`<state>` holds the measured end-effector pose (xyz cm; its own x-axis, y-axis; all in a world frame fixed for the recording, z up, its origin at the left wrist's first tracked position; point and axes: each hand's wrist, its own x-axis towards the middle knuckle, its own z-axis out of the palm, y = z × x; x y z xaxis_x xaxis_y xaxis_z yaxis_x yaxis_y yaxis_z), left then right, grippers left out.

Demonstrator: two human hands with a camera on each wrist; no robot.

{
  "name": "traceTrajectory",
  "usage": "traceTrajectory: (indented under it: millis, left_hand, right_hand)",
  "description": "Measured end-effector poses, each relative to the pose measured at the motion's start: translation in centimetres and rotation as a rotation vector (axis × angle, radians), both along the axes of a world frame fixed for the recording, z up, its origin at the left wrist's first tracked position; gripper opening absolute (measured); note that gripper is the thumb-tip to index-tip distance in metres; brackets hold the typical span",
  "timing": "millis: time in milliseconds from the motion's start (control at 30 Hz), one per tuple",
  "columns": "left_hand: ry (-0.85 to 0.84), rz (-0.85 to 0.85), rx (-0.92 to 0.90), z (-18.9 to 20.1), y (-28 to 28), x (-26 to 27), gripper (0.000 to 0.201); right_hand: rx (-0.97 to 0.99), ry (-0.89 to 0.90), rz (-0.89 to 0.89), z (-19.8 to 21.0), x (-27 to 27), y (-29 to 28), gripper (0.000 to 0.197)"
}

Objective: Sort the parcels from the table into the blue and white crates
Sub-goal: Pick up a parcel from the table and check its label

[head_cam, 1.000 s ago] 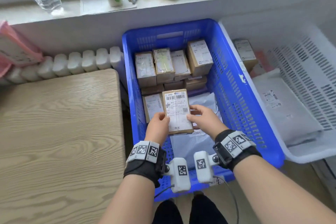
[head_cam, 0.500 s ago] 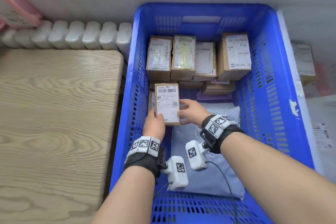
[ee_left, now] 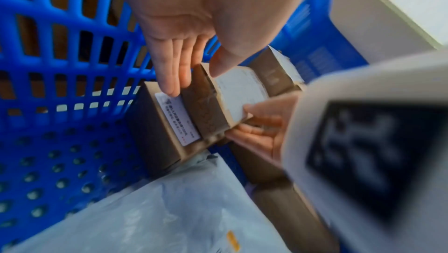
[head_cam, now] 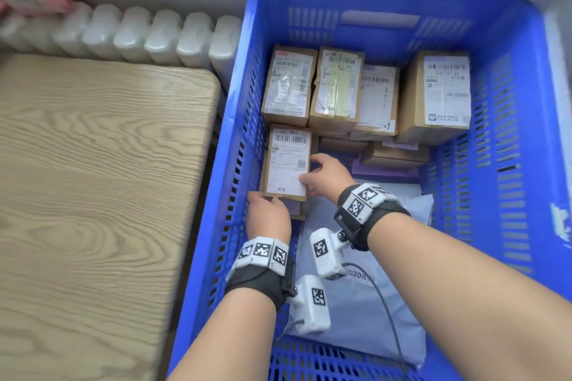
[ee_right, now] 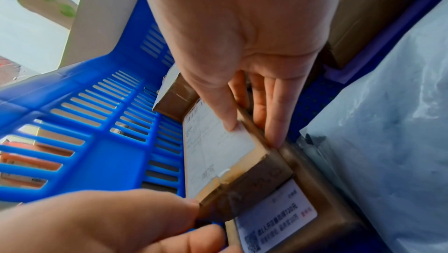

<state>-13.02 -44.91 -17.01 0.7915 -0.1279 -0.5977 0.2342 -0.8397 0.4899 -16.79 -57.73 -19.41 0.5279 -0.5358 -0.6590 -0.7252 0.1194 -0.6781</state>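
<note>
A brown cardboard parcel (head_cam: 286, 161) with a white label lies flat inside the blue crate (head_cam: 510, 164), close to its left wall. It sits on a second labelled box (ee_left: 169, 123). My left hand (head_cam: 267, 213) holds its near end, thumb on the label and fingers down the end face (ee_left: 184, 65). My right hand (head_cam: 322, 176) pinches its right edge, thumb on top and fingers along the side (ee_right: 254, 103). The white crate shows only as a sliver at the right edge of the head view.
Several labelled boxes (head_cam: 337, 90) fill the crate's back row, with flatter ones below. A grey poly bag (head_cam: 356, 303) lies on the crate floor under my wrists. The wooden table (head_cam: 93, 195) stands to the left, with a white radiator (head_cam: 154, 34) behind it.
Both hands have carried the parcel left and down, from mid-crate onto the box by the left wall. The head view has tilted down, so the windowsill is out of sight.
</note>
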Motion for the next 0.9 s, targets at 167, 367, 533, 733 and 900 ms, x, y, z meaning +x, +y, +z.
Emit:
traceTrajectory:
  millis: [167,367,533,733,900]
  left_hand:
    - [-0.191,-0.104,-0.045,0.5,0.4,-0.9,0.022]
    - [-0.315,-0.441,-0.037,-0.4,0.7,0.0,0.040]
    - [-0.219,-0.589,0.056,-1.1,1.0,0.6,0.055]
    - [-0.094,-0.720,0.147,-0.8,1.0,0.5,0.073]
    - [0.015,-0.769,0.206,0.6,0.6,1.5,0.074]
  right_hand:
    - [0.019,0.001,0.031,0.1,0.9,-0.1,0.059]
    - [-0.017,0.022,0.029,-0.2,1.5,-0.2,0.058]
    - [-0.080,0.046,0.017,-0.4,1.7,-0.1,0.053]
    - [-0.247,0.112,0.156,0.2,1.8,0.3,0.045]
    - [-0.307,0.195,0.316,0.6,0.7,0.5,0.050]
